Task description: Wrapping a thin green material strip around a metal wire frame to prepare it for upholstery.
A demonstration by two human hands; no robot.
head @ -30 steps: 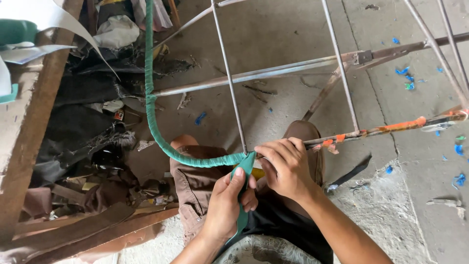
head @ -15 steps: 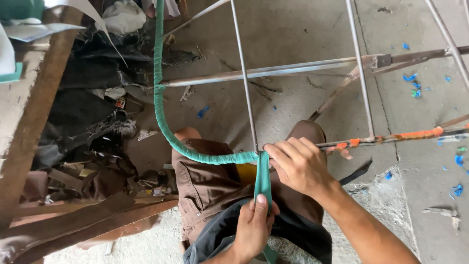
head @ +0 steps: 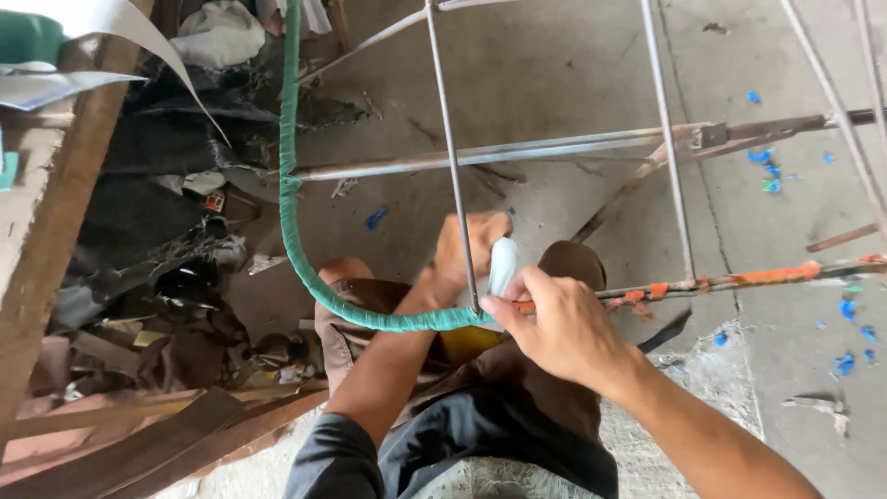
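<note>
The right hand (head: 564, 323) pinches the curved metal rod (head: 288, 185) just where its green wrapping (head: 370, 312) ends, fingers closed on it, apparently to hold the last turn tight. Just beyond, the left hand (head: 467, 248) reaches under the rod with fingers closed around a pale strip (head: 502, 265), pulled up taut beside a thin upright bar (head: 453, 157). That bar crosses in front of both hands. Farther left lies a heap of dark scraps (head: 157, 240); blue flecks (head: 767, 171) dot the concrete floor (head: 554, 74) at far right.
</note>
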